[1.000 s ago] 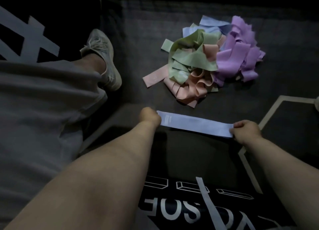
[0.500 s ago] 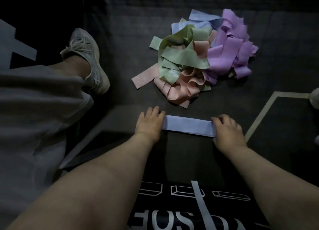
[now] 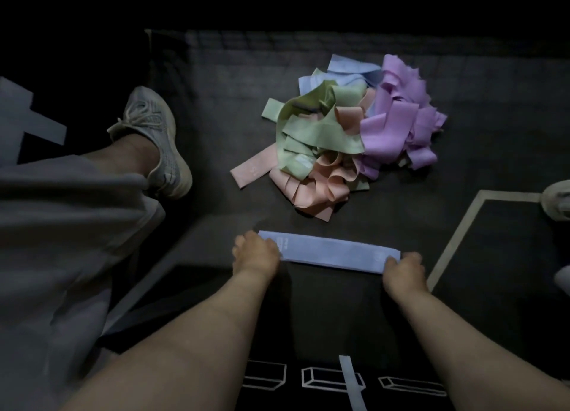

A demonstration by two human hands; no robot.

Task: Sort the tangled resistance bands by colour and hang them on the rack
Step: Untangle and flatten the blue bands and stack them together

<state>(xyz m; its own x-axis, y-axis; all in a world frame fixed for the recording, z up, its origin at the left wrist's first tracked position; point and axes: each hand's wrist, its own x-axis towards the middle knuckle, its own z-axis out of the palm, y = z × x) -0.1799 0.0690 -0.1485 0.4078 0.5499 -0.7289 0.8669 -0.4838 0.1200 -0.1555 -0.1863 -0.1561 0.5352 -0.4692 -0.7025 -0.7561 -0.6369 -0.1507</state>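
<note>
A light blue resistance band [image 3: 330, 252] lies flat and straight on the dark floor mat [image 3: 216, 80]. My left hand [image 3: 254, 254] grips its left end with curled fingers, and my right hand [image 3: 402, 270] grips its right end. Beyond it sits a tangled pile of bands: green bands [image 3: 314, 129] in the middle, peach bands [image 3: 320, 185] at the front, purple bands [image 3: 398, 123] on the right, more blue bands [image 3: 342, 71] at the back. One pink band [image 3: 253, 171] sticks out to the left. No rack is in view.
A bent leg in grey shorts [image 3: 61, 225] and a pale sneaker [image 3: 157, 142] fill the left side. Another shoe [image 3: 559, 202] shows at the right edge. A pale line [image 3: 453, 241] marks the mat on the right.
Half a second ago both hands lay flat with fingers spread on the band's ends. Now the fingers are curled round the ends and the hands are further apart, the band drawn out longer.
</note>
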